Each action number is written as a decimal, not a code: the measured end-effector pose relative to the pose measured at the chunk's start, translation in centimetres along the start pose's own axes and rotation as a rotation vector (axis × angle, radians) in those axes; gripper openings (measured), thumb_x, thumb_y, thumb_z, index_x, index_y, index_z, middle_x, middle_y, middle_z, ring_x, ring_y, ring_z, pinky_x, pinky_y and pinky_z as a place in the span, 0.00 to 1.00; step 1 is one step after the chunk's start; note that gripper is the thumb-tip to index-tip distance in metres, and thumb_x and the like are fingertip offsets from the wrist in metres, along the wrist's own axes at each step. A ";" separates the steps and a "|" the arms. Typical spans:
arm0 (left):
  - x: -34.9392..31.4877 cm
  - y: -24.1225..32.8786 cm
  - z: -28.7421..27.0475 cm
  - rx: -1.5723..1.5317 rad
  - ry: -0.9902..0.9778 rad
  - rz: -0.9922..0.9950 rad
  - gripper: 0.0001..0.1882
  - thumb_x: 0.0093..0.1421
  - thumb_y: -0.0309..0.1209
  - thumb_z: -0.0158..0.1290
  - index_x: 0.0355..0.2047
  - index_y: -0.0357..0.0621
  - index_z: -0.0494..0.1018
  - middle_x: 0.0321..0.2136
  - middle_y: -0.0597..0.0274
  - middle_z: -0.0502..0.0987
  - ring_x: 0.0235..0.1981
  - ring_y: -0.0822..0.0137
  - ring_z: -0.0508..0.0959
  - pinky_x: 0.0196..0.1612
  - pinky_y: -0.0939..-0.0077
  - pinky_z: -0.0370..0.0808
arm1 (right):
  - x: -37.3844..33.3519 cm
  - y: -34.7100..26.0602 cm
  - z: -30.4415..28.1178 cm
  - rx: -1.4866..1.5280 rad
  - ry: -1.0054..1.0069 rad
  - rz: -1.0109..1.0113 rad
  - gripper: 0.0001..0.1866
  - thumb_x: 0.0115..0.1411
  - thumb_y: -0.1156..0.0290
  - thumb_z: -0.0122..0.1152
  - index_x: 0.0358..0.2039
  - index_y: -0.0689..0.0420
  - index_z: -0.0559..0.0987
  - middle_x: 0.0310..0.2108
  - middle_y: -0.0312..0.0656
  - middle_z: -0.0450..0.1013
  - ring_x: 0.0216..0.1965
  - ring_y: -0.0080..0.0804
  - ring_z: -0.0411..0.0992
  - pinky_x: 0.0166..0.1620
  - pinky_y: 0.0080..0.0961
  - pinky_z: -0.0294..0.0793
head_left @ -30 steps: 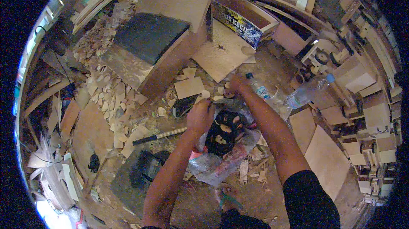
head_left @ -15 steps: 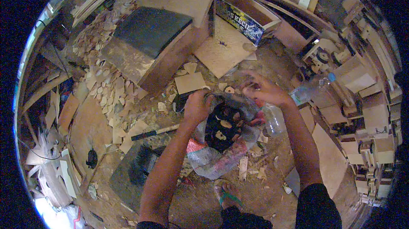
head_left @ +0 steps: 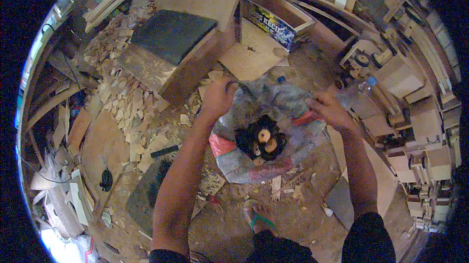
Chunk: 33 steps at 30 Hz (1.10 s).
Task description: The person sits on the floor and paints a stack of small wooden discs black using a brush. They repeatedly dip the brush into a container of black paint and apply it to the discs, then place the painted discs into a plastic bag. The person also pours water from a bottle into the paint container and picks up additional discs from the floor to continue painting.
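A translucent plastic bag point(head_left: 229, 164) with red patches lies spread wide between my hands on the floor. Inside it sits a small pile of black pieces point(head_left: 247, 138) with round, pale wooden discs point(head_left: 264, 136) on top. My left hand point(head_left: 218, 98) is closed on the bag's far left edge. On the opposite side, my right hand point(head_left: 332, 110) pinches the bag's rim beside a red patch. A blue bottle cap point(head_left: 281, 79) shows just beyond the far edge.
Ahead stands a wooden box with a dark board point(head_left: 173, 35) on it, beside an open printed-sided box point(head_left: 278, 18). Wood offcuts point(head_left: 129, 99) heap at left. Wheeled wooden pieces point(head_left: 420, 116) are stacked at right, near a clear bottle point(head_left: 359, 92). My sandalled foot point(head_left: 256, 214) is close by.
My hands have moved apart, the left one farther away and leftward, the right one outward onto the rim. The bag has spread from bunched to wide, exposing its contents more.
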State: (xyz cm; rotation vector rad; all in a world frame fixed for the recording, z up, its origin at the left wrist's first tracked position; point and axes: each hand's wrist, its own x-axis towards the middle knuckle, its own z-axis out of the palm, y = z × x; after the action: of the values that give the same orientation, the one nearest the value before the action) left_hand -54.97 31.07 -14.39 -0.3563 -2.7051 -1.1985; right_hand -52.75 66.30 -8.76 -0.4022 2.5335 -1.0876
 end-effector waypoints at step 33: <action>-14.7 5.3 -2.0 0.462 0.326 -0.193 0.30 0.53 0.38 0.59 0.50 0.31 0.63 0.45 0.37 0.70 0.46 0.39 0.71 0.47 0.52 0.69 | 1.3 23.3 -4.0 0.491 0.859 -0.003 0.44 0.42 0.55 0.74 0.56 0.63 0.64 0.49 0.48 0.70 0.50 0.42 0.68 0.55 0.40 0.67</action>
State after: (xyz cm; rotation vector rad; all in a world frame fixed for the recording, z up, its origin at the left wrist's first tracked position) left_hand -39.31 30.83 -12.83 0.1523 -2.6516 -0.5670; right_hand -58.37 83.84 -23.65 0.2635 2.7426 -2.1659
